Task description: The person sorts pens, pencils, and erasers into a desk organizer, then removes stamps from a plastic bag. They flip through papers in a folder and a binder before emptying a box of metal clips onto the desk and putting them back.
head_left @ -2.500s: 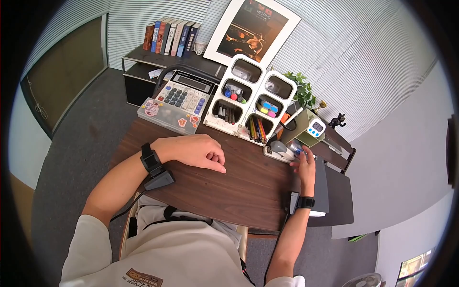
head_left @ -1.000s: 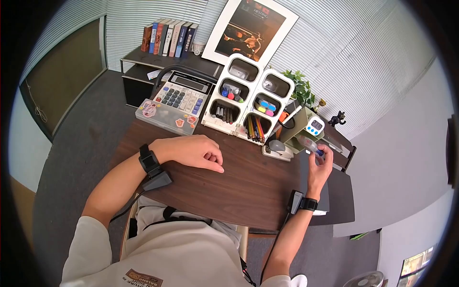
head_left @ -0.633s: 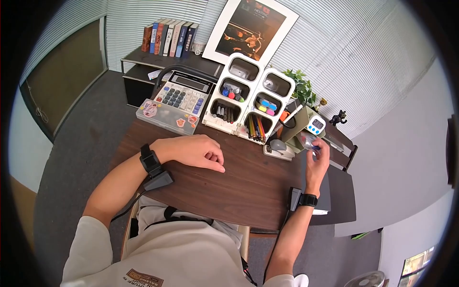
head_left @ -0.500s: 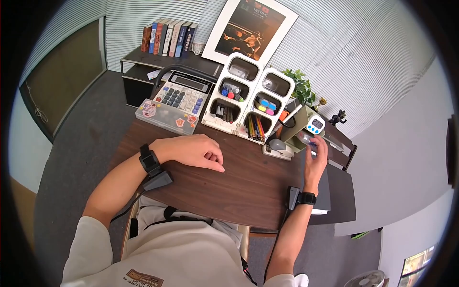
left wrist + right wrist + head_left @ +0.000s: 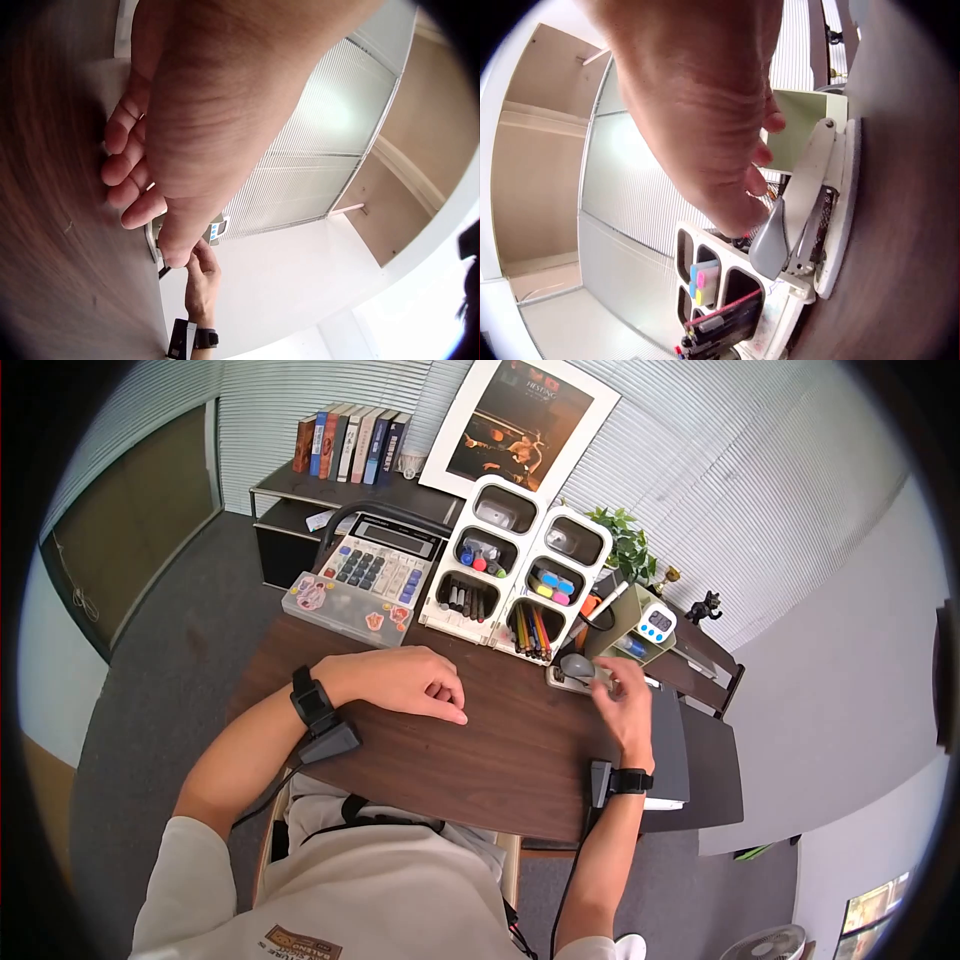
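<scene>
My left hand rests on the brown desk with its fingers loosely curled and nothing in them. On the right, my right hand is beside a white stapler-like device with a grey handle. In the right wrist view the thumb is close to that grey handle, the other fingers bent and spread above the white body; contact cannot be told. Behind the hand stands a green box with a clear and blue item inside and a white timer on top.
White organizers hold pens, markers and highlighters at the back. Left of them are a calculator and a stickered clear case. A dark folder lies under the right wrist. A plant stands behind.
The clear and blue item, earlier in my right hand, is now in the green box, released. My right hand has moved left to the grey-handled device. The left hand has stayed put.
</scene>
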The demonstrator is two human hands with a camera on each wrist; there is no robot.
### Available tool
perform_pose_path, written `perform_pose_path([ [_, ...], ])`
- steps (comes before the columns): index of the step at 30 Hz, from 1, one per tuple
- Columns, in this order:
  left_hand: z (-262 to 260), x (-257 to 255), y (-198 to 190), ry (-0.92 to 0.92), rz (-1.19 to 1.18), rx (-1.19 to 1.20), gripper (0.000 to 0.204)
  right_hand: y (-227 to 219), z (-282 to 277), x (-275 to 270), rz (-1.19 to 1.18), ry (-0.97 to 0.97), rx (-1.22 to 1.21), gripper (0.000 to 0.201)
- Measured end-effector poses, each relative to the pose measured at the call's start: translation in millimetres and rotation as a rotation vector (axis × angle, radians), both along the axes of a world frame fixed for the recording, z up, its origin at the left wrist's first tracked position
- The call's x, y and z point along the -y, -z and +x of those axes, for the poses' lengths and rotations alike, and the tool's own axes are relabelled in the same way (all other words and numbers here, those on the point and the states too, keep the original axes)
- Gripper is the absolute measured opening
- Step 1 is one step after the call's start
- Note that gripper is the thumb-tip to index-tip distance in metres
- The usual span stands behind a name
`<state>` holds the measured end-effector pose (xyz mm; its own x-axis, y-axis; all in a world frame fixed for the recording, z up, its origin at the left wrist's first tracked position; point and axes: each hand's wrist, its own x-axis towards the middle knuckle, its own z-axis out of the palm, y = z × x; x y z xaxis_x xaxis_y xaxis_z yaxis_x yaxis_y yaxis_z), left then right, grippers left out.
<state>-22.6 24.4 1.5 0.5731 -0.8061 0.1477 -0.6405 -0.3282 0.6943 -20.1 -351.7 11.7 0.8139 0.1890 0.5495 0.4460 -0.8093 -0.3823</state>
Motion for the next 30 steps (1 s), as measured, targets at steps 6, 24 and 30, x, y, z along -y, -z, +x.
perform_pose_path([
  [6,0.7,1.3,1.3,0.002,-0.004,0.001,0.033,8.5,3.9,2.6,-0.067,0.013,-0.079,0.044],
  [24,-0.1,1.9,-0.7,0.011,0.001,-0.004,0.029,21.5,9.0,36.4,-0.034,0.197,-0.037,0.039],
  [30,-2.3,2.6,-3.5,-0.001,0.003,-0.015,0.028,25.2,10.8,37.6,-0.04,0.21,-0.022,0.039],
])
